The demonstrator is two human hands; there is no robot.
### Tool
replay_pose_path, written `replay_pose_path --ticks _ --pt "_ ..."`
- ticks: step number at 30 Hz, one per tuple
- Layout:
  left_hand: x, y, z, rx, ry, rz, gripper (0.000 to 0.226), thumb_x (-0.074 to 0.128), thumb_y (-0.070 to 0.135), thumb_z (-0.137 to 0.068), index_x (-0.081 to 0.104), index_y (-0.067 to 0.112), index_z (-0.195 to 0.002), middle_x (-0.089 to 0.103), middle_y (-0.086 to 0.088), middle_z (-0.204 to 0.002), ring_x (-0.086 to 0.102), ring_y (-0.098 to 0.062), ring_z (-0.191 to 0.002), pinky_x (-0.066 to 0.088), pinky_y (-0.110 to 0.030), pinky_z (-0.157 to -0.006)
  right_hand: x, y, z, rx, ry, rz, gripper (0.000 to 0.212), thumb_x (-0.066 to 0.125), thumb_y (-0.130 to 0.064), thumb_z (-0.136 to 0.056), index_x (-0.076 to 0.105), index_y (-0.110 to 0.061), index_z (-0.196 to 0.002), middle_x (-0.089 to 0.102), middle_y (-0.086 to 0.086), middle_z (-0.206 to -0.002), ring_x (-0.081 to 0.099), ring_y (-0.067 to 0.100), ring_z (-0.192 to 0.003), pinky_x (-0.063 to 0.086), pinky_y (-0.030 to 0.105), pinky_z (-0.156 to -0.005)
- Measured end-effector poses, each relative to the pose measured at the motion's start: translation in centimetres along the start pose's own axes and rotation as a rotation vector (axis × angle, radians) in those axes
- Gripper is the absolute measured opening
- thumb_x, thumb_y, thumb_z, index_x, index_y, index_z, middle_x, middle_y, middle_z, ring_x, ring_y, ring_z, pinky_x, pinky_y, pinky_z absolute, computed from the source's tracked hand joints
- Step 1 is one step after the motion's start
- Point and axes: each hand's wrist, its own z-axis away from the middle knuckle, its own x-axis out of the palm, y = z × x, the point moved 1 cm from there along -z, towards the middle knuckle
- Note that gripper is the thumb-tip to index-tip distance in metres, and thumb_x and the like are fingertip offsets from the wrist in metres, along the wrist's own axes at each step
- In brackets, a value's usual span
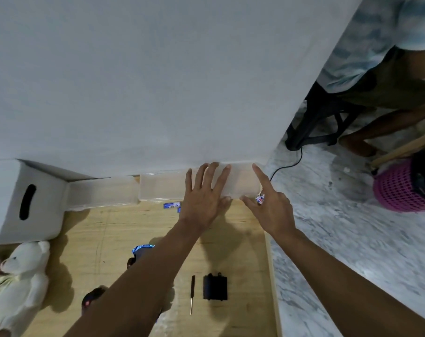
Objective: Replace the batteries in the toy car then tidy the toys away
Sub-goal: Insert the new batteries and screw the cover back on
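Note:
My left hand [204, 195] lies flat, fingers spread, on a clear plastic box [162, 188] that stands against the wall. My right hand [267, 205] is at the box's right end, index finger pointing up, with a red, white and blue battery [260, 198] pinched under its fingers. Blue batteries [171, 205] lie on the wooden board just in front of the box. The toy car [138, 254], dark with a blue-lit edge, is mostly hidden under my left forearm. A black battery cover [215, 287] and a small screwdriver [192, 294] lie near the board's front.
A white storage box [24, 200] with a handle slot stands at the left, and a white teddy bear [21, 283] lies below it. Another clear box [102, 190] sits beside the first. On the marble floor at right are a pink basket [401, 190], a cable and a seated person [376, 69].

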Motion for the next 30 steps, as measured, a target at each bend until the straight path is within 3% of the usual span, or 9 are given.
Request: replay_pose_path --ticks 8,11,14,23,30 --pt "0.0 0.0 -0.1 -0.004 -0.003 -0.070 0.072 0.040 0.058 -0.101 0.026 0.023 -0.163 0.035 -0.011 -0.160 0.037 -0.037 -0.145 0.027 -0.069 -0.115 -0.9 -0.3 -0.3 -0.022 -0.016 0.091 0.082 0.064 -0.066 -0.085 0.018 -0.054 -0.152 0.048 -0.008 -0.053 0.052 0.015 -0.055 0.045 0.032 -0.061" --pt "-0.1 0.2 -0.2 -0.004 -0.013 -0.049 0.071 0.036 0.055 -0.100 0.029 0.021 -0.162 0.037 -0.014 -0.159 0.038 -0.039 -0.144 0.028 -0.070 -0.115 -1.0 -1.0 -0.3 -0.041 -0.010 0.131 0.085 0.071 -0.051 -0.085 0.021 -0.047 -0.154 0.043 -0.009 -0.051 0.046 0.009 -0.049 0.044 0.031 -0.060" --pt "-0.1 0.2 -0.2 -0.006 -0.012 -0.048 0.075 0.051 0.051 -0.095 0.030 0.021 -0.161 0.037 -0.015 -0.159 0.038 -0.039 -0.143 0.028 -0.071 -0.114 -0.5 -1.4 -0.1 -0.032 0.014 0.095 0.084 0.071 -0.041 -0.084 0.023 -0.045 -0.153 0.043 -0.008 -0.049 0.045 0.006 -0.048 0.043 0.029 -0.061" --pt "0.1 0.5 -0.1 -0.035 -0.001 -0.049 0.077 0.054 0.056 -0.098 0.025 0.024 -0.163 0.033 -0.012 -0.161 0.034 -0.038 -0.146 0.025 -0.073 -0.114 -1.1 -0.5 -1.0 -0.068 -0.040 0.127 0.087 0.068 -0.066 -0.080 0.022 -0.046 -0.152 0.045 -0.009 -0.050 0.052 0.017 -0.053 0.049 0.033 -0.060" --pt "-0.7 -0.4 0.2 0.038 -0.048 0.015 0.066 0.027 0.055 -0.105 0.027 0.022 -0.163 0.031 -0.010 -0.165 0.032 -0.036 -0.148 0.026 -0.067 -0.116 -2.0 0.0 -1.2 -0.076 -0.091 0.069 0.084 0.070 -0.057 -0.085 0.019 -0.053 -0.151 0.046 -0.005 -0.050 0.049 0.011 -0.050 0.043 0.032 -0.059"
